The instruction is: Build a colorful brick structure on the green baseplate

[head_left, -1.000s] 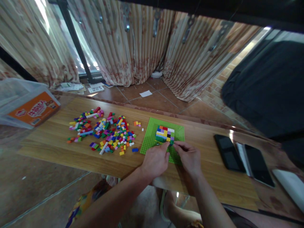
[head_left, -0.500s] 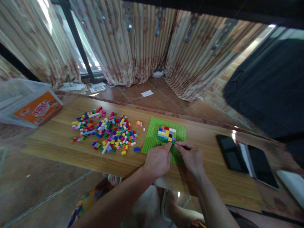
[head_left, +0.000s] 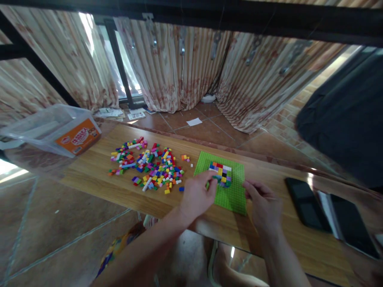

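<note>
The green studded baseplate (head_left: 233,201) lies on the wooden board, bearing a low build of mixed-colour toy bricks (head_left: 224,174). My left hand (head_left: 199,195) reaches over the plate's left part, its index finger and thumb bent with a gap between them at the build's near-left side. No brick can be made out in those fingers. My right hand (head_left: 265,203) is at the plate's right edge, apart from the build. Its thumb and index finger are pinched together; whether they hold a small brick or the plate's edge is hidden.
Many loose bricks (head_left: 163,170) spread over the left of the wooden board (head_left: 98,179). A clear plastic box (head_left: 60,127) with an orange label stands at the far left. Two dark phone-like devices, one a black slab (head_left: 306,203), lie to the right. Striped curtains (head_left: 167,71) hang behind.
My right hand has left the build and moved right to the plate's edge. My left hand's fingers have shifted up along the build's left side. The view has swung left.
</note>
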A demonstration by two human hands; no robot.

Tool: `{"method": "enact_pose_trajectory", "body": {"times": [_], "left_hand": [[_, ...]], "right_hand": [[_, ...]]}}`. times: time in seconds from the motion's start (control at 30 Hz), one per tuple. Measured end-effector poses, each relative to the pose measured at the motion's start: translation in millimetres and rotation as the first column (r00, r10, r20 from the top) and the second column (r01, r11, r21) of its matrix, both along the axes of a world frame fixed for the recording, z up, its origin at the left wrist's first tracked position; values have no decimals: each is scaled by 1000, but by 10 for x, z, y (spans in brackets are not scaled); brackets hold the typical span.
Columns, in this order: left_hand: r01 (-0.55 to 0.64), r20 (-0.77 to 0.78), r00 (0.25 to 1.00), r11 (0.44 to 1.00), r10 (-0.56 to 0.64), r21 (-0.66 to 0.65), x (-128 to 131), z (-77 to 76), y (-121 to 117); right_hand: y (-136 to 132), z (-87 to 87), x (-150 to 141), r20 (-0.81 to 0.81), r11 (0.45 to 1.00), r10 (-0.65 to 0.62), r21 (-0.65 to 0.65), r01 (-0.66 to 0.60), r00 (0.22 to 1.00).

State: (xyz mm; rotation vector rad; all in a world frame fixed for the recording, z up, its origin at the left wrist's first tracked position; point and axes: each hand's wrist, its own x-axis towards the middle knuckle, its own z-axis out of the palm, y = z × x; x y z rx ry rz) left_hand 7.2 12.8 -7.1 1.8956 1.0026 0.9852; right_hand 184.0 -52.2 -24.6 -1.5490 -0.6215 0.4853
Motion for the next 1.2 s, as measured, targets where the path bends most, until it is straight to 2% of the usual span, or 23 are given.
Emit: {"method": "enact_pose_trajectory", "body": {"times": [0.1,0.17,0.23,0.33,0.47,0.57,0.77,0.87,1.07,1.2], "left_hand": [[-203,246,942,970,230,-130,-222,91,279],[-305,408,828,920,384,-247,-390,149,462],[-357,486,728,873,483,-333,-554,204,598],[-331,552,627,829,550,-451,-758,263,705],[-238,615,537,803,578,-546,-918,268,752],[-206,624,523,797,580,-568,-969,254,766],[-150,630,527,792,570,-591,-1013,263,753],[-136,628,535,791,565,-597,-1032,257,746],[-120,627,544,791,558,-601,-1050,239,744],[-115,585,603,785,542,-609,-1055,242,727]], "right_hand": [[-1,52,-77,78,1000,4,1,-4,997],[8,70,-182,123,1000,15,-24,-12,992],[20,76,-326,177,997,60,-64,-49,982],[33,67,-577,274,971,231,-125,-204,933],[71,34,-881,425,874,484,-188,-448,765],[135,-22,-1053,523,828,546,-217,-518,654],[270,-162,-1360,694,775,562,-251,-580,451],[309,-197,-1500,760,774,538,-275,-570,364],[353,-239,-1692,831,852,468,-335,-402,300],[369,-267,-1717,816,856,469,-326,-402,339]]}}
